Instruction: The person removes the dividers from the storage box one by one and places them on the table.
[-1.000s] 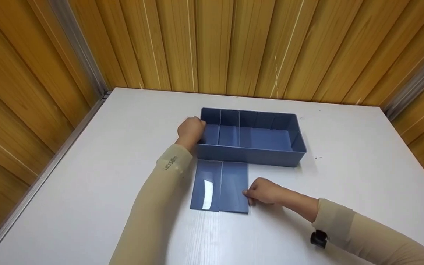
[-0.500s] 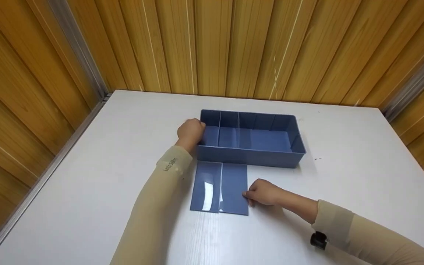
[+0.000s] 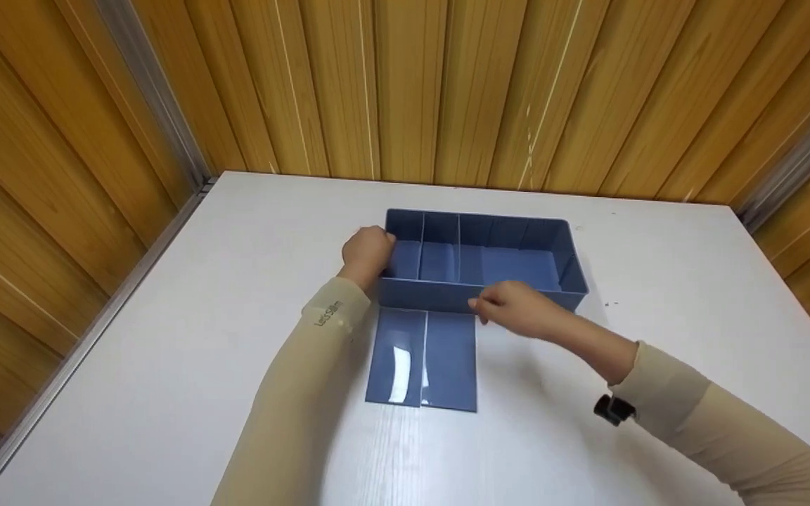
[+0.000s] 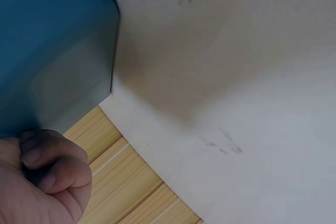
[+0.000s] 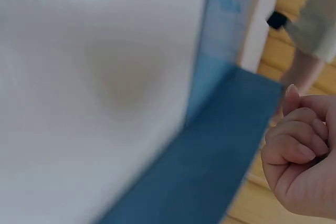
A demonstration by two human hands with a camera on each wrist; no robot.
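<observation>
A long blue plastic storage box point(image 3: 419, 295) stands on the white table, with two thin upright dividers point(image 3: 458, 246) in its left part. My left hand point(image 3: 368, 249) grips the box's left wall, fingers curled at the rim; the left wrist view shows those curled fingers point(image 4: 68, 177) against the blue side. In front of the box lie two flat glossy blue panels, a left one point(image 3: 387, 358) and a right one point(image 3: 450, 362), edge to edge. My right hand point(image 3: 514, 306) hovers by the box's front wall, fingers point(image 5: 294, 140) curled in with nothing between them.
A white table point(image 3: 236, 253) carries everything, its back edge against a yellow wood-plank wall point(image 3: 405, 84). More planks and metal posts point(image 3: 155, 91) flank it. On the right sleeve sits a small black device point(image 3: 614, 409).
My right hand has let go of the right panel's edge and moved up and forward to the box's front wall. My left hand keeps its grip; the panels lie still.
</observation>
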